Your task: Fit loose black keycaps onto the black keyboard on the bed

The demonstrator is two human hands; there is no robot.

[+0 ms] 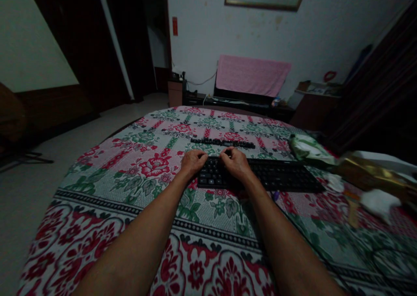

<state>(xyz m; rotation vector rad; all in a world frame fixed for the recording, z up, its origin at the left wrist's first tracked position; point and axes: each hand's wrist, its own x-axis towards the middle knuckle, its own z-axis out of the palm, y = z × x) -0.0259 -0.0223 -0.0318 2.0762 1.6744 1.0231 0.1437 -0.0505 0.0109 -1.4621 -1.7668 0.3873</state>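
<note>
One black keyboard lay crosswise on the flowered tablecloth. The left hand was at its far left corner, thumb and fingers drawn together; the right hand was curled over its left part. Whether either pinched anything, I could not tell. Just beyond them stretched a row of small dark pieces, with a green-and-white packet to the right.
</note>
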